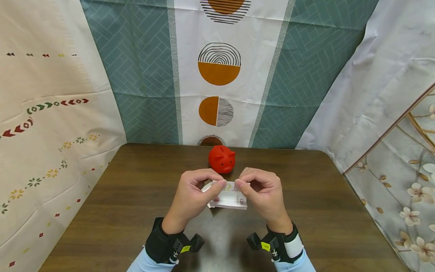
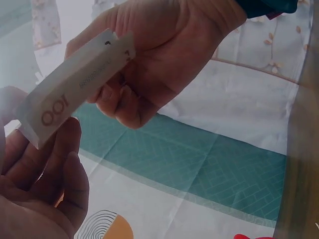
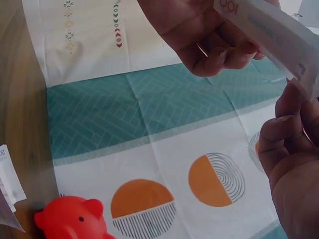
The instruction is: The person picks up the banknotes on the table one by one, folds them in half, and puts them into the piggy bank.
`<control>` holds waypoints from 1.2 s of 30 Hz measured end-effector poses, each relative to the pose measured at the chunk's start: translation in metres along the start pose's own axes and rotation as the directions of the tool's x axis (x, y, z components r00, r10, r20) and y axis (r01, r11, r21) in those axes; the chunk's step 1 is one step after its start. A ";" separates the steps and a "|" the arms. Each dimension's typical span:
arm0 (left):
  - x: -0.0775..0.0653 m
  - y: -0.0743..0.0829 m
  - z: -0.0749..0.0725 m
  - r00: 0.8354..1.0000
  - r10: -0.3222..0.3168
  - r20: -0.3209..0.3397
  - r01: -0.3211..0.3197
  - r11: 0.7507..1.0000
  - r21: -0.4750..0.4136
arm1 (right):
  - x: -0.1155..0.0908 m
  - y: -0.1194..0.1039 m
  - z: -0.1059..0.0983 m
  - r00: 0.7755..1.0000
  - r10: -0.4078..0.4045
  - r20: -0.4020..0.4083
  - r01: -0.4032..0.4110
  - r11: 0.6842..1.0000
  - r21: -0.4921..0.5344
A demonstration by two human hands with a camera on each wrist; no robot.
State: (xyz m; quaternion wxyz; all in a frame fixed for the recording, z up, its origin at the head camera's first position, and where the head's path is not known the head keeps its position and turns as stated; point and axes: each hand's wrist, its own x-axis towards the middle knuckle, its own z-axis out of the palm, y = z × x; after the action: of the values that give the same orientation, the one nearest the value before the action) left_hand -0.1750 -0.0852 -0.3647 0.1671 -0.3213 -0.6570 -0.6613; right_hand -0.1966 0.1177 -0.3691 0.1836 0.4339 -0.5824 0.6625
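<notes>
Both hands pinch a folded banknote (image 1: 230,186) between thumbs and fingers, just in front of a red piggy bank (image 1: 222,160). My left hand (image 1: 194,194) grips its left end, and my right hand (image 1: 264,192) the right end. In the left wrist view the folded banknote (image 2: 75,87) shows a printed 100, with the left hand (image 2: 42,179) at one end and the right hand (image 2: 154,55) at the other. More banknotes (image 3: 10,179) lie on the table at the left of the right wrist view, partly hidden by the hands in the head view.
The brown wooden table (image 1: 136,211) reaches back to a hanging patterned cloth (image 1: 146,75). Pale printed cloths hang at the left (image 1: 51,151) and right (image 1: 374,113) sides. The piggy bank stands near the table's back edge. Black camera straps circle both wrists.
</notes>
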 end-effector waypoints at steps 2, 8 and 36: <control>0.000 0.000 0.001 1.000 -0.005 0.005 0.005 1.000 0.009 | 0.000 0.001 0.000 1.000 0.000 0.005 0.000 1.000 -0.007; 0.000 -0.001 0.002 1.000 -0.013 0.011 0.012 0.999 0.038 | 0.000 0.001 0.002 1.000 0.003 0.009 -0.003 1.000 -0.027; 0.001 0.000 0.002 0.998 0.021 -0.058 -0.015 0.995 0.096 | -0.001 0.002 0.000 0.992 0.113 0.049 -0.107 0.988 -0.108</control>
State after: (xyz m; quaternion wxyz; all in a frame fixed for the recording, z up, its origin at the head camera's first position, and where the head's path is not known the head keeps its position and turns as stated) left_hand -0.1754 -0.0835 -0.3646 0.2076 -0.2992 -0.6795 -0.6370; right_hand -0.1975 0.1172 -0.3712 0.1530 0.4089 -0.6442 0.6280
